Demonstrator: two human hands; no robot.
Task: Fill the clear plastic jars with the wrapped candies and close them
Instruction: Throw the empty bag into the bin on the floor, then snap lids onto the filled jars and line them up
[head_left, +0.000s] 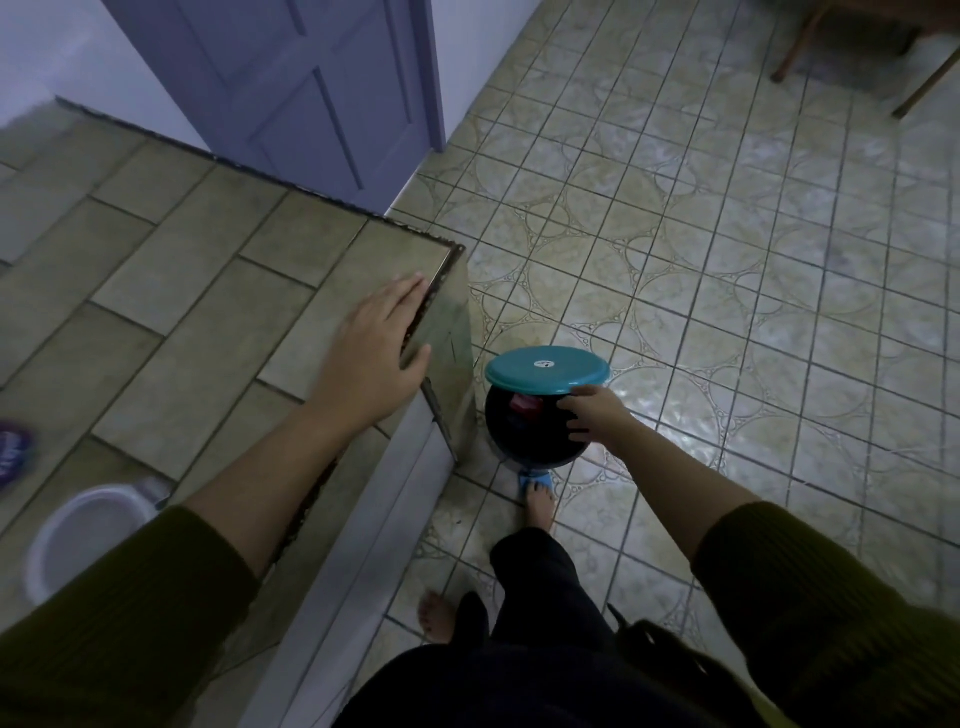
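The patterned tiled floor (727, 260) fills the right side; a tiled counter (182, 260) fills the left, and its corner stands just beside a round dark pedal bin (524, 447). A blue door (311, 78) is cut off at the top. The bin's teal lid (545, 369) is tilted up, with a bare foot (537, 504) on the blue pedal (535, 475). A white round container (83, 530) on the counter is half hidden by the left sleeve; whether it is a jar I cannot tell. The left hand (374, 353) lies flat on the counter corner, fingers straight, holding nothing. The right hand (597, 415) is over the bin's mouth, fingers loosely bent; whether it holds anything is unclear. Something red (522, 404) lies inside, indistinct. A purple blur (13, 452) is cut off at the left edge
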